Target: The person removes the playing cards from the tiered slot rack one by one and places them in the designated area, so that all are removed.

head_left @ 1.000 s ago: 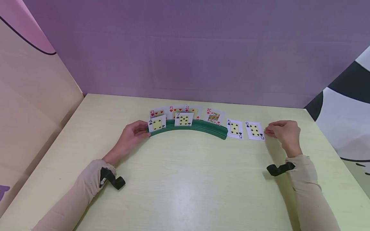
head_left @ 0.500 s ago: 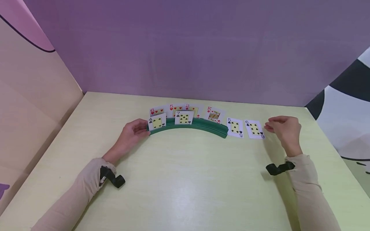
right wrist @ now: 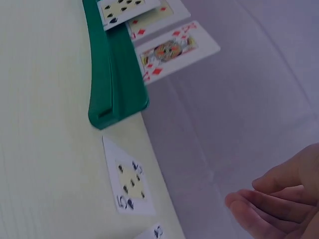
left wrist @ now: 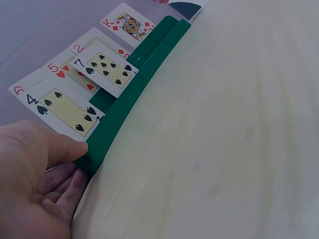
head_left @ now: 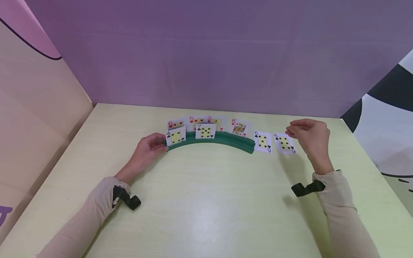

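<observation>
My left hand (head_left: 149,147) grips the left end of a curved green card holder (head_left: 237,143), thumb in front; in the left wrist view the other fingers lie under and behind the end. In its front slot stand the four of spades (head_left: 175,137) and seven of spades (head_left: 205,132). Behind them are the six of hearts (head_left: 175,124), five of hearts (head_left: 196,120), two of diamonds (head_left: 220,123) and king of diamonds (head_left: 239,128). My right hand (head_left: 311,141) hovers beside the six of spades (head_left: 284,144), holding nothing, its fingers loosely bent.
The five of spades (head_left: 262,142) lies face up on the pale wooden table (head_left: 206,200), between the holder's right end and the six of spades. A purple cloth wall (head_left: 226,61) rises right behind the table's far edge.
My right hand has lifted and shifted left, from beside the six of spades to above its right side. The left hand, holder and cards have stayed in place.
</observation>
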{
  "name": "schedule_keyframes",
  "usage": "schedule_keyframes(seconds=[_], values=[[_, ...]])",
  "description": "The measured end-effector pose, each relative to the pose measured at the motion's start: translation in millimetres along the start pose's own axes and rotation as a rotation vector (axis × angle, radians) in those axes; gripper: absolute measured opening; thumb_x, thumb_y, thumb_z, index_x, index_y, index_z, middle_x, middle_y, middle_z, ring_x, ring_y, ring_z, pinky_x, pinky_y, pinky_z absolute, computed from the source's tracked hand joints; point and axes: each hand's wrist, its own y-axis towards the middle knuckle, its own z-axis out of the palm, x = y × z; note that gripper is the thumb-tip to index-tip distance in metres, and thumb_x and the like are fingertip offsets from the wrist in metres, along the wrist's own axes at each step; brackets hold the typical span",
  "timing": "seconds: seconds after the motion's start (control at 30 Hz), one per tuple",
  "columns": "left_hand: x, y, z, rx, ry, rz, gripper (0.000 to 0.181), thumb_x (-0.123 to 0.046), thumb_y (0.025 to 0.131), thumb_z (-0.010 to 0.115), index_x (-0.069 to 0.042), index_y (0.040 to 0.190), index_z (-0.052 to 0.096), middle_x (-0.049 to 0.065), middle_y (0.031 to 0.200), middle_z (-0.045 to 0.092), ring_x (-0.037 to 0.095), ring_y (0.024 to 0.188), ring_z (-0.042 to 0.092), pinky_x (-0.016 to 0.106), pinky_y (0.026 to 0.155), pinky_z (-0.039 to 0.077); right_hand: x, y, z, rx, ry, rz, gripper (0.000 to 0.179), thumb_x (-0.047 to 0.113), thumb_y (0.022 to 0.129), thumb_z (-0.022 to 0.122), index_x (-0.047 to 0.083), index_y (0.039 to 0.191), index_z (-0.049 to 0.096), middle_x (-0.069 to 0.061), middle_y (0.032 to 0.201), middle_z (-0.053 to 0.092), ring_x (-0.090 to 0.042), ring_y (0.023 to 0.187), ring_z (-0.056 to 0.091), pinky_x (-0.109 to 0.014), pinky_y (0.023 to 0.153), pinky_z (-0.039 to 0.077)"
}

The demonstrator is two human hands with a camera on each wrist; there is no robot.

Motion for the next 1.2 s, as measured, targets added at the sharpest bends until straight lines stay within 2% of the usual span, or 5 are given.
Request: schedule_keyframes(seconds=[0.23, 0.53, 0.73, 1.0, 1.2], values=[[-0.7, 0.0, 0.3, 0.002, -0.006, 0.004, 0.039, 0.006, 0.091, 0.067, 0.007, 0.128, 0.055, 0.023, 0.129, 0.06, 0.032, 0.117, 0.06, 0.019, 0.093, 0.054, 25, -8.2, 6, -0.014, -0.031, -0.067, 0.024, 0.013, 0.091, 0.072, -0.003, 0.109, 0.07, -0.011, 0.095, 0.076, 0.0, 0.07, 0.07, -0.013, 0.07, 0.058], [0.7, 0.3, -0.1, -0.012, 0.01, 0.007, 0.039, 0.005, 0.091, 0.067, 0.006, 0.128, 0.056, 0.023, 0.128, 0.061, 0.031, 0.116, 0.06, 0.018, 0.093, 0.054, 60, -23.7, 13, -0.011, -0.038, -0.146, 0.022, 0.016, 0.092, 0.071, 0.001, 0.107, 0.072, -0.008, 0.092, 0.076, 0.002, 0.069, 0.069, -0.011, 0.07, 0.056], [1.9, 1.4, 0.3, -0.011, 0.009, 0.008, 0.038, 0.005, 0.091, 0.067, 0.006, 0.128, 0.056, 0.022, 0.128, 0.061, 0.03, 0.115, 0.061, 0.018, 0.093, 0.054, 80, -35.5, 21, -0.012, -0.018, -0.241, 0.017, 0.016, 0.091, 0.072, 0.004, 0.103, 0.074, -0.004, 0.085, 0.076, -0.003, 0.071, 0.07, -0.014, 0.067, 0.056], [1.8, 1.8, 0.3, -0.011, 0.021, 0.022, 0.038, 0.007, 0.09, 0.067, 0.007, 0.127, 0.057, 0.024, 0.127, 0.061, 0.032, 0.114, 0.061, 0.02, 0.093, 0.055, 101, -46.0, 42, 0.071, 0.008, -0.285, 0.015, 0.016, 0.09, 0.074, 0.006, 0.102, 0.076, -0.008, 0.092, 0.076, -0.002, 0.075, 0.069, -0.016, 0.072, 0.055], [2.5, 2.3, 0.5, -0.009, 0.013, 0.02, 0.038, 0.006, 0.09, 0.067, 0.007, 0.126, 0.057, 0.024, 0.127, 0.061, 0.032, 0.114, 0.061, 0.019, 0.093, 0.054, 112, -48.7, 61, 0.11, -0.013, -0.362, 0.012, 0.012, 0.09, 0.073, 0.005, 0.1, 0.077, -0.01, 0.096, 0.075, -0.001, 0.078, 0.068, -0.014, 0.074, 0.055]])
